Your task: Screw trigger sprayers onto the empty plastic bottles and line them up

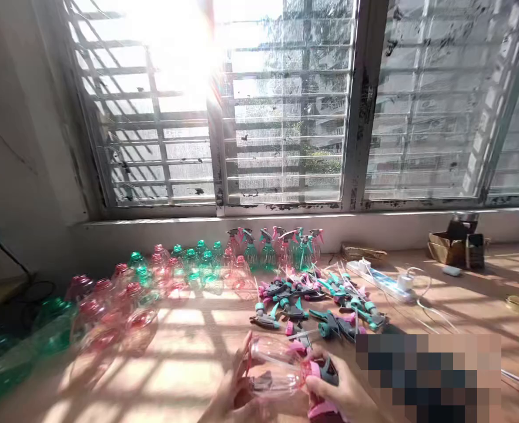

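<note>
A clear pink spray bottle (pixel 274 376) lies on its side between my hands, low in the view. My left hand (pixel 237 382) is wrapped round the bottle's base end. At the neck, my right hand (pixel 334 382) grips the pink and grey spray head (pixel 315 371), its thumb on the pink collar. Whether the collar is fully seated on the neck I cannot tell. Just beyond my hands lies a pile of loose spray heads (pixel 294 291) in grey with pink or teal parts.
Open pink bottles (pixel 136 317) and green bottles (pixel 208 264) stand at the left and back. Several bottles with spray heads fitted (pixel 268 249) stand by the wall. A power strip (pixel 387 282) with cables and a cardboard box (pixel 446 247) are at the right, below the window.
</note>
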Action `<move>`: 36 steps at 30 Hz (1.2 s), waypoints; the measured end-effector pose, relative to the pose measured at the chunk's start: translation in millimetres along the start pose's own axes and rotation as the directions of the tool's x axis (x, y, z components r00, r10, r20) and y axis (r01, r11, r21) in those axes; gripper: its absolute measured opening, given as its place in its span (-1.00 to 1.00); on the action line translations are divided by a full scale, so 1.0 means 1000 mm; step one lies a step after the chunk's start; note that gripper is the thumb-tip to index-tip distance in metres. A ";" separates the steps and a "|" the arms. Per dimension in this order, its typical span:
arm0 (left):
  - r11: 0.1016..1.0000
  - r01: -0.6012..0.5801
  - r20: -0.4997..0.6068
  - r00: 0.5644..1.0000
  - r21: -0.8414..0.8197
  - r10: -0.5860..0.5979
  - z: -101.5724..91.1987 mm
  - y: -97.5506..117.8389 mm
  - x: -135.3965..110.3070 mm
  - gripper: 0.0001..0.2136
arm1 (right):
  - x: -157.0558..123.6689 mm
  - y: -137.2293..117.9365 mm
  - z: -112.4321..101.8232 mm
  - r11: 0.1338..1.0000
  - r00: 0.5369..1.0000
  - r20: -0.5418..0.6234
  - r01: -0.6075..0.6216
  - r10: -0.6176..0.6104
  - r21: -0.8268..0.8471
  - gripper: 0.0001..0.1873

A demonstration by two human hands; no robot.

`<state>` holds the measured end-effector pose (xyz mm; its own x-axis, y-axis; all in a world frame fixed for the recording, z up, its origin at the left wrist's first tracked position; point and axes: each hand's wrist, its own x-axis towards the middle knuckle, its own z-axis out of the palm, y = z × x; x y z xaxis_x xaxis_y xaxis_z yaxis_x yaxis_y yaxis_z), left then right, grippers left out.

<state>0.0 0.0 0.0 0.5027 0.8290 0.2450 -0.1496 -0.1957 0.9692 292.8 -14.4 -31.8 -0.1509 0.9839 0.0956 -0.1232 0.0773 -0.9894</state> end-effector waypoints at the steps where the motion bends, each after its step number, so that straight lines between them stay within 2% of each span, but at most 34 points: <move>1: 1.000 0.004 0.014 1.000 -0.031 -0.003 0.001 0.002 0.000 -0.16 | 0.001 -0.001 0.001 1.000 1.000 0.019 0.021 -0.021 -0.002 -0.36; 6: 0.997 -0.007 0.034 0.999 -0.077 0.009 0.005 0.004 0.000 -0.20 | 0.003 -0.005 0.004 0.996 0.992 0.101 0.071 -0.076 0.051 -0.40; 11: 0.992 -0.021 0.030 0.999 -0.123 0.025 0.006 0.002 0.001 -0.17 | 0.003 -0.011 0.008 0.991 0.986 0.133 0.089 -0.102 0.100 -0.45; 16: 0.997 -0.019 0.021 1.000 -0.080 0.021 0.009 0.007 0.000 -0.11 | 0.001 -0.012 0.009 0.989 0.987 0.120 0.093 -0.107 0.118 -0.47; 20: 0.995 0.028 0.019 0.999 -0.097 -0.027 0.010 0.007 -0.001 -0.15 | 0.000 -0.012 0.009 0.988 0.987 0.118 0.092 -0.107 0.123 -0.45; 25: 0.998 -0.018 -0.002 1.000 -0.052 0.018 0.008 0.003 -0.001 -0.14 | -0.001 -0.021 0.011 0.986 0.992 0.097 0.067 -0.082 0.153 -0.46; 28: 0.999 0.006 0.010 1.000 -0.049 -0.006 0.009 0.006 -0.001 -0.10 | -0.002 -0.024 0.012 0.984 0.993 0.091 0.060 -0.076 0.167 -0.45; 33: 0.995 0.059 0.014 0.998 -0.077 -0.058 0.012 0.015 -0.004 -0.15 | -0.002 -0.022 0.011 0.992 0.991 0.088 0.089 -0.097 0.094 -0.46; 36: 0.997 0.040 0.030 0.999 -0.068 -0.038 0.011 0.014 -0.003 -0.19 | -0.002 -0.025 0.011 0.994 0.991 0.100 0.083 -0.090 0.074 -0.46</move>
<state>5.9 -11.1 13.6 0.5336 0.8196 0.2087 -0.1872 -0.1262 0.9742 285.1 -20.5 -6.2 -0.2367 0.9518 0.1952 -0.2080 0.1466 -0.9671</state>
